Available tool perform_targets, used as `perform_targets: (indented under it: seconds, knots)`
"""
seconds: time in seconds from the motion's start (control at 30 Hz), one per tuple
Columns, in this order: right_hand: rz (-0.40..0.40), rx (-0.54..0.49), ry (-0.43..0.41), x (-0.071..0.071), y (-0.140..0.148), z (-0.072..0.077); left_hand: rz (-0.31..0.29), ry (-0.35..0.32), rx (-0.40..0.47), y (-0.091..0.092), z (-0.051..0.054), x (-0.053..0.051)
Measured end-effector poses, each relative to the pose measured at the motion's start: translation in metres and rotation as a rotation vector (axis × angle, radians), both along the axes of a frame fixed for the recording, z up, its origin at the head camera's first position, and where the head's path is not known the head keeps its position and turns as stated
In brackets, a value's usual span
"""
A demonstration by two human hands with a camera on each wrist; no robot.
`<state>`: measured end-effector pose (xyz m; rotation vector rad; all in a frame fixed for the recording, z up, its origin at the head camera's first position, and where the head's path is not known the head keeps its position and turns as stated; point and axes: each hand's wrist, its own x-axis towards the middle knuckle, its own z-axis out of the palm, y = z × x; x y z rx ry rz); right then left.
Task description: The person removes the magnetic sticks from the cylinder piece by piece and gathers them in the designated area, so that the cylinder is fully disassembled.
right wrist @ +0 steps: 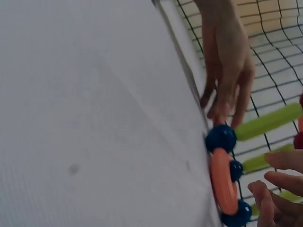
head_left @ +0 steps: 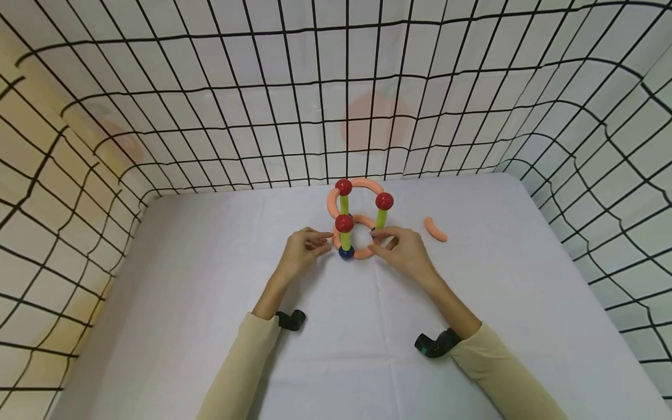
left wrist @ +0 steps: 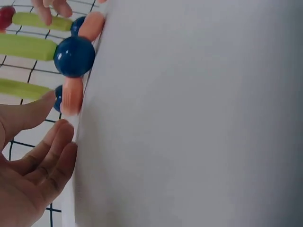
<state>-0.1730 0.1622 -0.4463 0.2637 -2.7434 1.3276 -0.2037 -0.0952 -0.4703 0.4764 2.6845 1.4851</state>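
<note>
A frame of three green rods (head_left: 381, 219) stands upright, with red balls (head_left: 384, 201) on top and blue balls (head_left: 346, 252) at the foot. Orange curved pieces (head_left: 363, 254) link the balls below; two more curve between the red balls above. Beside the front-left of the base is my left hand (head_left: 303, 252), its fingers relaxed; the left wrist view shows its thumb close to a blue ball (left wrist: 57, 98). My right hand (head_left: 406, 251) is at the right side, thumb and index finger apart by the right rod's foot. Whether either hand touches the frame is unclear.
A loose orange curved piece (head_left: 435, 230) lies on the white table (head_left: 336, 361), right of the frame. Black wire mesh (head_left: 294, 81) rises behind the table and along both sides. Black devices (head_left: 437, 344) are at both wrists.
</note>
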Motion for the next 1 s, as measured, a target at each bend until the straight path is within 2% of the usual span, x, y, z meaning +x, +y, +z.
perform_targets:
  seconds: [0.1, 0.17, 0.3, 0.43, 0.7, 1.0]
  knots:
    - [0.106, -0.069, -0.054, -0.002, -0.012, -0.008, -0.029, 0.001, -0.022, 0.0, -0.001, -0.008]
    - [0.137, -0.104, -0.097, -0.005, -0.019, -0.013, -0.058, 0.001, -0.037, 0.001, -0.001, -0.013]
    - [0.145, -0.165, -0.175, -0.009, -0.028, -0.021, -0.1, 0.005, -0.078, 0.004, -0.001, -0.022]
    - [0.137, -0.217, -0.213, -0.012, -0.035, -0.023, -0.111, 0.004, -0.109, 0.005, -0.001, -0.027]
    - [0.137, -0.207, -0.209, -0.013, -0.039, -0.021, -0.099, -0.023, -0.096, 0.005, 0.0, -0.029]
    - [0.174, -0.161, -0.193, -0.016, -0.032, -0.023, -0.08, -0.023, -0.111, 0.008, -0.001, -0.024]
